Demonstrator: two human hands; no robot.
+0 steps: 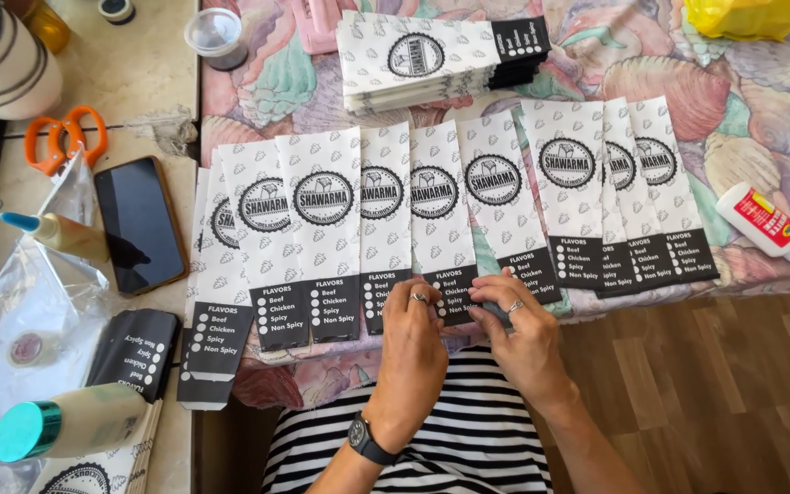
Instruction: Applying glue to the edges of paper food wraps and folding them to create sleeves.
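**Both hands pinching the dark end of one paper sleeve in the row**

Lying flat on the shell-patterned cloth [761,119], one among a fanned row of white paper sleeves [322,229] that overlap edge on edge. Held sleeve [439,220] long axis running 12 to 6, dark printed band at 6, plain white end at 12. Lower edge of that band hidden under fingers; exact fold or flap there hard to make out. Left hand [413,352] at 6 of the sleeve, fingers curled, tips pressed on the band. Right hand [523,334] just beside at 3, fingertips closed on the same band, touching the left. Stack of like sleeves [432,59] at 12. Glue bottle [765,224] at 3, well apart. Phone [139,224] and orange scissors [66,137] at 9. Striped shirt [468,439] at 6, cut off below.
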